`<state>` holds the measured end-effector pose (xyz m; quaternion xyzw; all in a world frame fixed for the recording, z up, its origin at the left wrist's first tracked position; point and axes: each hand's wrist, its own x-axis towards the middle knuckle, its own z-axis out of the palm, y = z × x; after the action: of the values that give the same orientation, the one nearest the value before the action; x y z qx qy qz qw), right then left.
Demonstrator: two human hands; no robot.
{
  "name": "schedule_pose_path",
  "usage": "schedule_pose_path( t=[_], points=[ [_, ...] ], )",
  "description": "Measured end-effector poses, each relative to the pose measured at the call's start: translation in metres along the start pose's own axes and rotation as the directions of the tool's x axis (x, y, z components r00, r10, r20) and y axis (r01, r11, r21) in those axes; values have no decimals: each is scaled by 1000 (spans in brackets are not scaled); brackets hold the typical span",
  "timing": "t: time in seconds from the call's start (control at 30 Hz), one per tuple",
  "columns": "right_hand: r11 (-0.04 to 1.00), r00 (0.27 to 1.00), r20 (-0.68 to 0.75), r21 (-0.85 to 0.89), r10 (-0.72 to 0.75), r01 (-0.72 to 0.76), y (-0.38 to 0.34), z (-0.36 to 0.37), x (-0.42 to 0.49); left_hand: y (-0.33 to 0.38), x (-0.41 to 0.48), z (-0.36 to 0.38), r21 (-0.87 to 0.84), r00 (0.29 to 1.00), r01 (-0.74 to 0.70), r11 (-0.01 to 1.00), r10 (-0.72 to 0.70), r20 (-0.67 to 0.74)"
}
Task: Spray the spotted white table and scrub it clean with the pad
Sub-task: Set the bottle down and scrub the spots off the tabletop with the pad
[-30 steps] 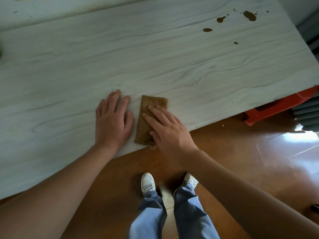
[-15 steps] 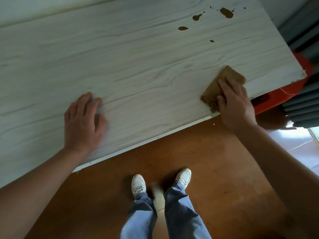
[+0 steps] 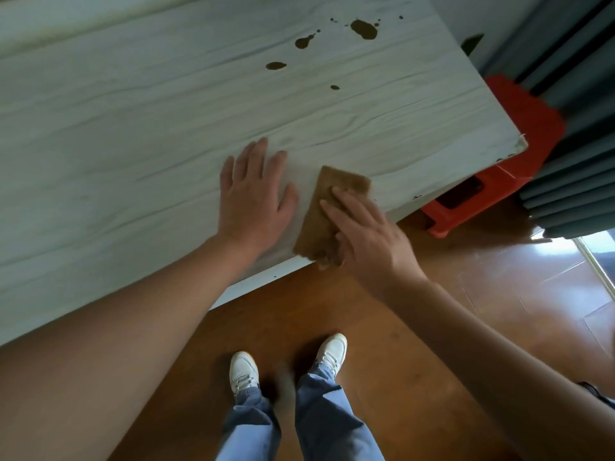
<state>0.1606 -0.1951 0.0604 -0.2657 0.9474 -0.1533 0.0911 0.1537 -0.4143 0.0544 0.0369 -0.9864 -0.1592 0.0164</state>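
while the right hand [image 3: 369, 237] lies flat with fingers extended on a brown rectangular scouring pad [image 3: 327, 207], pressing it onto the tabletop rather than gripping it, the left hand [image 3: 254, 197] rests palm down just beside it, fingers spread and grasping nothing. the pad sits on the near edge of the white wood-grain table [image 3: 133, 128], its long side running away from the person and its near, frayed corner hanging slightly over the table's edge under the right thumb side. the left hand's thumb is near the pad's left edge but apart from it

toward the far right part of the table, well apart from the pad, several dark brown spots [image 3: 364, 29] mark the white surface: a large blot near the far edge, a teardrop-shaped one to its left, an oval one nearer the person, a small one to the right of that, and a few tiny specks around the largest. the rest of the visible tabletop shows only pale grey grain lines

beneath the table's right corner a red plastic stool [image 3: 519, 134] stands partly tucked under the tabletop, next to grey pleated curtains [image 3: 572, 94] at the right edge of view. below the table edge is a reddish-brown floor [image 3: 332, 304], where the person's white sneakers [image 3: 244, 372] and blue jeans [image 3: 329, 424] show, toes pointing toward the table
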Motion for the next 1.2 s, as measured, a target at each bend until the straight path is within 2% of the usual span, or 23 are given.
schedule_pose_path(
  t=[0.1,0.23,0.4,0.47,0.63,0.7,0.8,0.87,1.03,1.2],
  points=[
    [990,989,-51,-8,141,-142,60,-19,9,10,17,10,50,999,-35,998,34,38],
    [964,957,-114,13,267,-267,128,-49,14,-6,23,14,63,1000,17,998,-18,19],
    [953,948,-98,-6,302,-304,121,-46,20,-6,23,16,46,999,22,999,-21,-25],
    [965,964,-54,-24,260,-262,101,-39,24,-5,23,16,48,999,30,998,-29,-27],
    [999,999,1,5,-35,35,32,-11,28,-6,25,17,54,999,39,998,-37,-37],
    [997,997,-1,5,-73,73,22,-7,27,-6,26,16,54,999,41,998,-39,-31],
    [997,997,-30,30,-71,72,44,-12,28,-5,27,16,58,998,42,997,-40,-39],
    [999,998,-63,31,-11,13,72,-19,26,-4,27,17,69,998,37,997,-34,-48],
    [962,957,-111,-29,268,-273,154,-54,27,-8,26,18,86,998,27,996,-22,-55],
    [938,931,-128,-16,342,-347,150,-61,46,-8,28,19,84,998,28,996,-22,-66]
  ],
)
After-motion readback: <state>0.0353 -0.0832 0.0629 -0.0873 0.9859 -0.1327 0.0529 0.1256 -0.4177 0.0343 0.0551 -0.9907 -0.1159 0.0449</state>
